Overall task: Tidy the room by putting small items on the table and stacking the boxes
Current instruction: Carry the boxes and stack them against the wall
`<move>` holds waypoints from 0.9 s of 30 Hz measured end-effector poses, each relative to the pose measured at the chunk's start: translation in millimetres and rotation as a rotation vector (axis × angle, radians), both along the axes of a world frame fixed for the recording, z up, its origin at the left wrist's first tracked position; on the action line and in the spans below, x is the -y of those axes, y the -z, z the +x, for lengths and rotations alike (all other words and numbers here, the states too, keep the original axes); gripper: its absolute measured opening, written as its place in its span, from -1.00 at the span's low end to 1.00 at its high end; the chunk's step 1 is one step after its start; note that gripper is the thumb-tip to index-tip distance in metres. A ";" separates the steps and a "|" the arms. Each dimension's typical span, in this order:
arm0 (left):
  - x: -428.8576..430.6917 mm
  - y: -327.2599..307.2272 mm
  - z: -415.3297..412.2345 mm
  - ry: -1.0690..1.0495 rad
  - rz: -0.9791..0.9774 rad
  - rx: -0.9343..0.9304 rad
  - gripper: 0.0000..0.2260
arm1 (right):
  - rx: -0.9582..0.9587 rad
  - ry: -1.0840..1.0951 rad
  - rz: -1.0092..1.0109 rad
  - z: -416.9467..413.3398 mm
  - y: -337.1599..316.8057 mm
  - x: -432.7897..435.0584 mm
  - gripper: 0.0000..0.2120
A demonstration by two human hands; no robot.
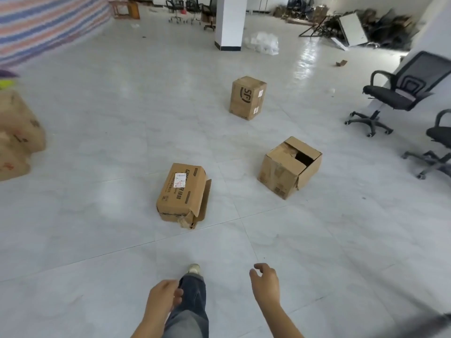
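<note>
Now, step up to the brown cardboard box with a white label [181, 193], lying on its side on the pale tiled floor [97, 228], near and centre, end flap hanging loose. Tuck that flap in, grip opposite ends, lift level. Probably light, though crumpled at the near corner, so support from beneath. Further right, a torn open-topped cardboard box [290, 167]; beyond, an upright taped cardboard box [247, 97]. Left hand [163, 297] and right hand [266, 281] both empty, loosely curled, low in the near foreground, well apart from every box.

Brown boxes [182, 191], pale grey floor [97, 142]
</note>
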State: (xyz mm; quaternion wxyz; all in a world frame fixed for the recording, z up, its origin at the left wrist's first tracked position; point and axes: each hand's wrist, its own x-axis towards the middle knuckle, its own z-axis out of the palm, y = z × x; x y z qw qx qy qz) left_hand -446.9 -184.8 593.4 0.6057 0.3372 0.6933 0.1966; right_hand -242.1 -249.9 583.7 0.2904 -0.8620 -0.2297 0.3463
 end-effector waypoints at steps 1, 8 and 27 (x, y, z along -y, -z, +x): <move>-16.8 2.7 11.0 0.008 -0.013 -0.004 -0.89 | 0.010 0.034 -0.004 12.5 0.4 -9.4 -0.71; -165.5 -10.0 98.8 0.124 0.037 0.076 -0.88 | 0.008 0.188 -0.052 75.3 -2.5 -96.9 -0.70; -312.9 16.9 328.4 0.579 -0.061 -0.037 -0.91 | -0.094 0.480 -0.130 239.7 5.1 -202.0 -0.65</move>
